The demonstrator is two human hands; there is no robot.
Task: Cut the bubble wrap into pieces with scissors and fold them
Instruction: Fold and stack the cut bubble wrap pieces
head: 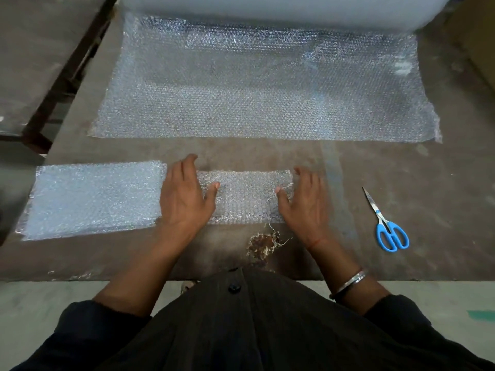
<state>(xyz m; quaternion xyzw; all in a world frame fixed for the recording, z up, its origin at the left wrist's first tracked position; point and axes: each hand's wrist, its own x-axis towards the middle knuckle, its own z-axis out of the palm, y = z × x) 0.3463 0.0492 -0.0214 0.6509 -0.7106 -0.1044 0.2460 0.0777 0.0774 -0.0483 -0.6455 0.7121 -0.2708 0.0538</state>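
A small folded piece of bubble wrap (pixel 246 196) lies flat on the table in front of me. My left hand (pixel 184 196) presses its left end with straight fingers, and my right hand (pixel 305 202) presses its right end the same way. To the left lies a stack of folded bubble wrap pieces (pixel 93 199). Further back, the unrolled bubble wrap sheet (pixel 254 97) stretches from the big roll (pixel 267 9). Blue-handled scissors (pixel 387 226) rest on the table to the right, apart from my hands.
The brown table (pixel 401 170) has a frayed damaged patch (pixel 261 243) near its front edge. A wooden frame (pixel 67 76) stands at the left. A cardboard-coloured surface (pixel 479 36) is at the far right. Grey floor shows below the table edge.
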